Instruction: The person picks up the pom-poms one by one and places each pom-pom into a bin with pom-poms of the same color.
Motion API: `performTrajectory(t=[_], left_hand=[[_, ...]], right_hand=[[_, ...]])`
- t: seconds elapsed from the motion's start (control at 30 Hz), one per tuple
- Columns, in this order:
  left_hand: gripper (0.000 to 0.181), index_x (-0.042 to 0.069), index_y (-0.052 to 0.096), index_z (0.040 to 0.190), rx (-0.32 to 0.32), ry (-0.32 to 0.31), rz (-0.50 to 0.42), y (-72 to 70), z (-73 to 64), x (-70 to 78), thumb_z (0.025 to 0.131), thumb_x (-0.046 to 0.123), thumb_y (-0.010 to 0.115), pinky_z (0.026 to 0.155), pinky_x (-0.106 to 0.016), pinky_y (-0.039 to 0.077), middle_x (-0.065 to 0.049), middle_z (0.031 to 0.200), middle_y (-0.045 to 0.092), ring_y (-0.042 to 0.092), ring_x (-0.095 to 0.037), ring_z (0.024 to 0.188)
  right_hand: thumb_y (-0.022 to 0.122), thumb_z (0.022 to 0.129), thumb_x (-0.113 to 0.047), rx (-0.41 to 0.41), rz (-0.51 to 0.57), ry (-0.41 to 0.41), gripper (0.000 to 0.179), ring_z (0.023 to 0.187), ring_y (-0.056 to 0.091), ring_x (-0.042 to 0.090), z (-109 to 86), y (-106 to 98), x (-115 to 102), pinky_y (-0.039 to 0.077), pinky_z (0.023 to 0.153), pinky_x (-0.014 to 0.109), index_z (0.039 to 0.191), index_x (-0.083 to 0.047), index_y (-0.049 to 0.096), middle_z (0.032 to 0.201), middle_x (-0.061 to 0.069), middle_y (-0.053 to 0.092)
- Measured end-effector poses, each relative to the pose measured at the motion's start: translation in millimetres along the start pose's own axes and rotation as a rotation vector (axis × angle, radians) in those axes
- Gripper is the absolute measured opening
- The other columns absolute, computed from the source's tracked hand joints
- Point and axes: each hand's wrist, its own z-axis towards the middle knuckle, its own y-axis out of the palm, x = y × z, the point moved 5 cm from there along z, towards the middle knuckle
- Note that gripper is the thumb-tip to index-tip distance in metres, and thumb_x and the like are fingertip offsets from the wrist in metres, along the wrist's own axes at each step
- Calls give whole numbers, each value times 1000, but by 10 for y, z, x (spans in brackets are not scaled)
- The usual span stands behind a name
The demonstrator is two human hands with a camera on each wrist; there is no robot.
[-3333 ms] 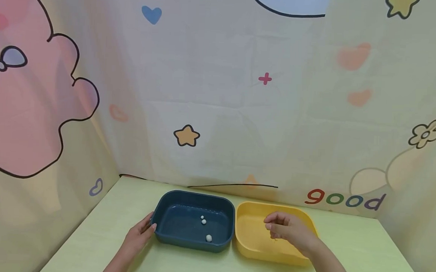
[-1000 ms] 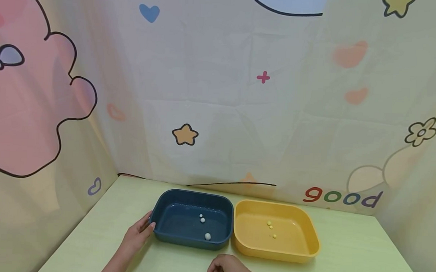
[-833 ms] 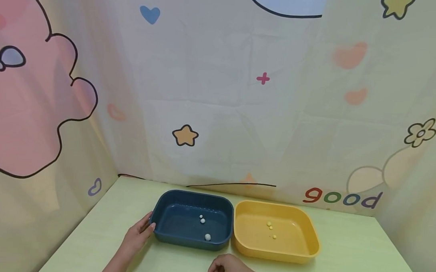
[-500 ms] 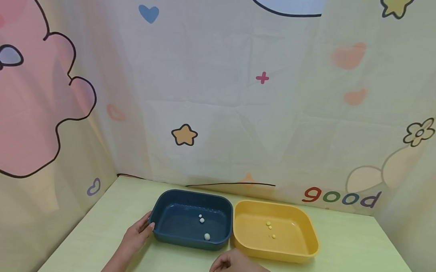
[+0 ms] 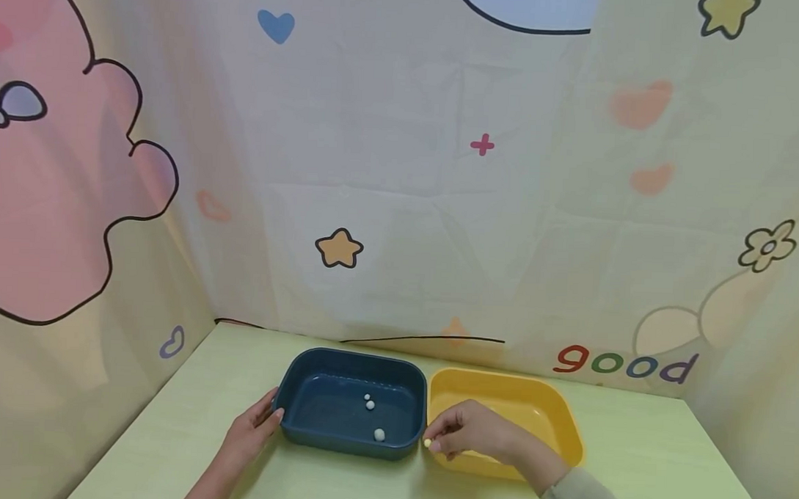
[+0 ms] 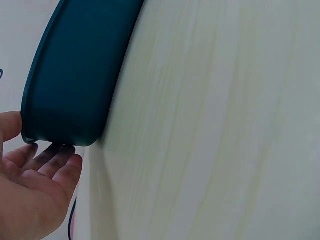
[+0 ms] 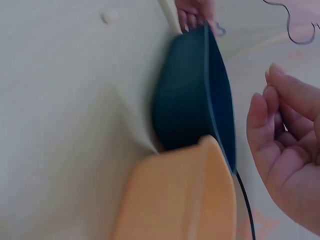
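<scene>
My left hand (image 5: 251, 429) holds the left end of a dark blue plastic tray (image 5: 349, 444), thumb at the rim and fingers against the outer wall (image 6: 70, 100). Three white balls of differing size lie inside, the largest (image 5: 380, 434) near the front. Between thumb and index finger, my right hand (image 5: 475, 432) pinches a small yellow ball (image 5: 427, 443). That hand is over the left front part of a yellow tray (image 5: 555, 424), close to where the two trays meet. Hand and forearm hide the part of the yellow tray where small yellow balls lay.
Both trays stand side by side on a pale green table (image 5: 657, 449). In the right wrist view a blurred whitish lump (image 7: 109, 16) lies on the tabletop in front of the blue tray. A printed cloth (image 5: 401, 205) closes off the back and sides.
My right hand left the yellow tray for the table's front edge, picked up a small yellow ball there, and has risen with it to the yellow tray's left front corner. My left hand stayed put.
</scene>
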Motion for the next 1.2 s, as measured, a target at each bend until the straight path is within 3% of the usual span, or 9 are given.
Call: performTrajectory(t=[0.2,0.43,0.77,1.2], left_hand=[[58,-4,30,157,-8,-4,-4,-3,-3,-8,108,17,51,115,-54,44,-35,157,34,37,-51,147],[57,-5,30,157,-13,-6,-1,7,-2,-26,108,17,50,114,-55,45,-35,156,34,37,-50,147],[57,-6,31,157,-9,20,30,-8,-1,-2,108,16,51,113,-54,47,-35,156,36,38,-50,147],[57,-6,32,156,-5,38,67,-19,-4,6,108,17,52,111,-53,50,-36,154,40,41,-50,145]], right_hand=[[67,98,-13,-84,-99,-18,30,78,63,10,-4,-363,-110,59,82,27,113,13,67,95,1,72],[68,98,-14,-90,-128,3,28,81,65,9,92,-684,-139,61,85,29,113,9,69,97,-3,71],[66,98,-7,-96,-104,156,24,75,61,8,342,-934,77,58,76,21,114,11,68,89,-6,69],[63,98,-1,-88,8,310,21,64,57,4,546,-1060,473,55,66,15,115,11,67,82,-5,71]])
